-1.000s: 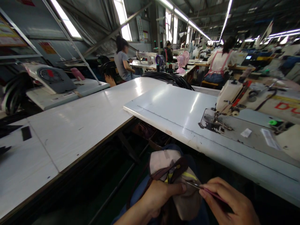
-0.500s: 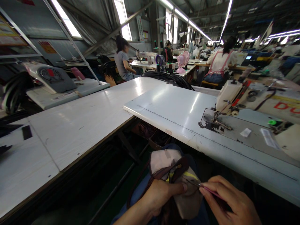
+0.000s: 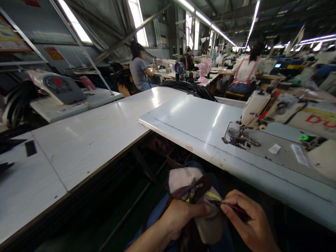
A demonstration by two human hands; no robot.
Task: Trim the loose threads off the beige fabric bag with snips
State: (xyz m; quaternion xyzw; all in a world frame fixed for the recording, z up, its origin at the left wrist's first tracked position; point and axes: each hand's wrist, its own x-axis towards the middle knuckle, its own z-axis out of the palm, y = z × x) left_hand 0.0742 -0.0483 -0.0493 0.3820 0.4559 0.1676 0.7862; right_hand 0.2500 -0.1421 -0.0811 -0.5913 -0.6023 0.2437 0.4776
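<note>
A small zippered fabric bag, with beige cloth, dark brown trim and a strip of yellow, rests on my lap. My left hand grips its near side, thumb pressed flat along the beige cloth. From the right, my right hand pinches a slim tool with a purple handle and a thin dark metal tip. That tip meets the cloth just beyond my left thumb, beside the yellow strip. Whether the tool is a seam ripper or small snips I cannot make out.
A sewing machine stands at the right on a pale table, with white labels near its needle. A long white table extends along the left. Black strips lie in a bundle behind. Several people sit farther back.
My right hand has shifted slightly up and left, closer to the cloth, and its tool has turned. My left hand and the bag stay nearly still. A seated person behind has raised an arm.
</note>
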